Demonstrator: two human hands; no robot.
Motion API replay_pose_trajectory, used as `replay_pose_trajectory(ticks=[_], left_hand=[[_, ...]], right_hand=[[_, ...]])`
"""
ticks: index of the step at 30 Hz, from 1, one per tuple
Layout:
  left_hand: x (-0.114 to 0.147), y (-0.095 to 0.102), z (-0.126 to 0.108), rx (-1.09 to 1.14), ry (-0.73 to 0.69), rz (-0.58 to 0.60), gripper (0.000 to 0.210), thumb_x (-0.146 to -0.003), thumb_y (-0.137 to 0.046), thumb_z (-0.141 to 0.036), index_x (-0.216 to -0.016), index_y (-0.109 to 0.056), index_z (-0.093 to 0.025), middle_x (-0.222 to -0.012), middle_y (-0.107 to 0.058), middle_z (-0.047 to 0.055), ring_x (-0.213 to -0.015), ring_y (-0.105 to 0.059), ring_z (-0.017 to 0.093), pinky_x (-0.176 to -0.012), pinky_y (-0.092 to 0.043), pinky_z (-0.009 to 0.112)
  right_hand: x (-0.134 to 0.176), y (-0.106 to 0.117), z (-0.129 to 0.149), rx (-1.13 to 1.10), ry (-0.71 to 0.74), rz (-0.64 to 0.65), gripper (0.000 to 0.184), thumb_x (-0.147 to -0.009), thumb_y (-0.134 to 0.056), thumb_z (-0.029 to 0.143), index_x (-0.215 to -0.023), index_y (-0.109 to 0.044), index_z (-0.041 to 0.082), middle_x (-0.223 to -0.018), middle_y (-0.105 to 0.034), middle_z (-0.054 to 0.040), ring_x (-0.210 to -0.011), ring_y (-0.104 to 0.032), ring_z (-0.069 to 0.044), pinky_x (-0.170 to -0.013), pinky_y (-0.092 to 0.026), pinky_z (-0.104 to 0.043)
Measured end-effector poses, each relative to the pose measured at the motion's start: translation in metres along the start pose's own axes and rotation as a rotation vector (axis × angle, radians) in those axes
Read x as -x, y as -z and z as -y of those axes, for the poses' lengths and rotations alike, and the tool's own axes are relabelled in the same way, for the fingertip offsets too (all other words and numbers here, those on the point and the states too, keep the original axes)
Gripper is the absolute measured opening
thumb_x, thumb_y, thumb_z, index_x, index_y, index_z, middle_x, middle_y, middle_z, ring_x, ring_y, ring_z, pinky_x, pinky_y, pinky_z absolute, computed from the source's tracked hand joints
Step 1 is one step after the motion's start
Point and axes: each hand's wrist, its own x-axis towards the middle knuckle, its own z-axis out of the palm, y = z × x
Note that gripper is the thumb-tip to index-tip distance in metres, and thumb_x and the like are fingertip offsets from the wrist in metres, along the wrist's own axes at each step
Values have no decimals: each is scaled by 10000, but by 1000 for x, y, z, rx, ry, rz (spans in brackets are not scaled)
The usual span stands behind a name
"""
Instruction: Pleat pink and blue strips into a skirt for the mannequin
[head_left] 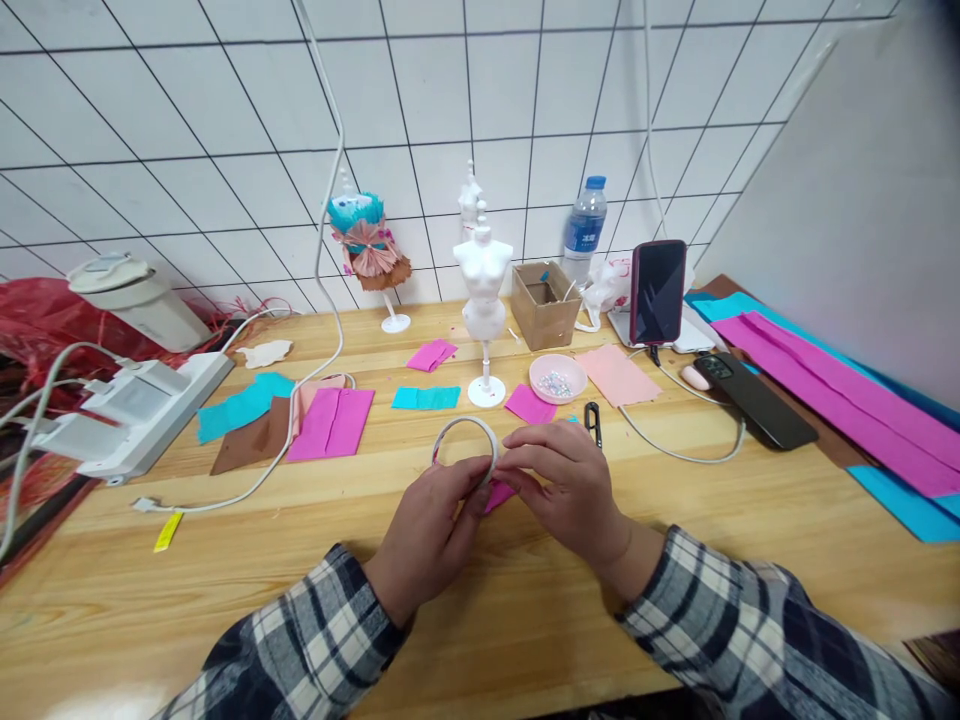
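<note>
My left hand [435, 525] is closed on a thin white ring, which looks like a roll of tape [464, 421], held upright just above the table. The fingers of my right hand [562, 485] are bent together at the roll's right edge, thumb and fingertips pinching there; whether a loose tape end lies between them is too small to tell. Under the hands shows part of a magenta paper piece [498, 496]. Beyond the roll stands a white dress-form mannequin [484, 290] on a round base. A black clip-like tool [593, 424] lies behind my right hand.
A pink bowl of beads [558, 380], a cardboard box [545, 306], a water bottle [586, 230] and a decorated mannequin [369, 245] stand farther back. Phones [756, 400] and long coloured sheets [832, 395] lie right. Left are a power strip [157, 420], a white cable [255, 490] and coloured pieces [331, 424].
</note>
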Motion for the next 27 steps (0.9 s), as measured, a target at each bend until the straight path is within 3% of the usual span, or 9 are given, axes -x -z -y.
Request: replay_pose_trajectory(ticks=[5,11,15,18,20,22,24,27], left_hand=[[-1,5,1,14,47,-10,171,-967,-479,-218,-1058,-624,-223,-889,-684,15,-815,-593,165,-729,-440,291],[-1,10,-5,-15,39,3,226,-956,-445,-209,-854,-647,-195,-716,-624,17,-710,-517,174,-671,-367,314],[1,5,-11,265,175,-2,249,-958,-453,-265,-795,-625,-187,-666,-575,-1,-678,-526,154,-658,-393,291],[-1,8,-1,490,341,-59,261,-954,-466,-341,-810,-611,-180,-622,-544,-17,-607,-527,139,-608,-421,268],[-5,19,18,421,387,-197,271,-954,-453,-365,-858,-624,-178,-621,-558,-12,-626,-551,150,-651,-450,277],[-8,35,42,137,374,-266,282,-940,-475,-372,-936,-679,-177,-757,-665,35,-809,-618,198,-799,-466,325],[-9,52,68,-206,305,-186,306,-894,-524,-405,-915,-735,-185,-877,-731,80,-889,-623,257,-854,-449,386],[-6,68,97,-409,329,-34,335,-883,-526,-432,-927,-767,-203,-919,-752,92,-891,-644,277,-852,-463,401]], right_hand=[[0,1,5,30,42,103,65,-939,-578,229,-893,-624,221,-1012,-728,-29,-906,-628,-183,-816,-402,-364],[1,-3,12,98,143,145,128,-949,-472,136,-893,-570,197,-996,-704,-53,-884,-611,-173,-804,-391,-358],[3,0,15,171,315,84,100,-928,-508,129,-939,-591,184,-1020,-715,-61,-842,-610,-171,-782,-390,-365],[4,5,16,141,349,20,96,-901,-556,113,-920,-610,190,-997,-718,-57,-839,-620,-167,-795,-397,-364],[4,7,15,37,242,-2,106,-894,-584,120,-917,-633,211,-987,-713,-44,-855,-626,-167,-813,-414,-357],[1,7,10,-156,-11,26,73,-897,-612,180,-881,-661,232,-962,-703,-35,-874,-628,-170,-802,-440,-340],[-3,4,2,-411,-338,112,94,-884,-638,280,-813,-676,231,-918,-689,-35,-875,-625,-177,-765,-460,-322],[-7,0,-9,-736,-740,227,207,-813,-684,413,-770,-666,211,-845,-646,-17,-745,-573,-151,-665,-433,-294]])
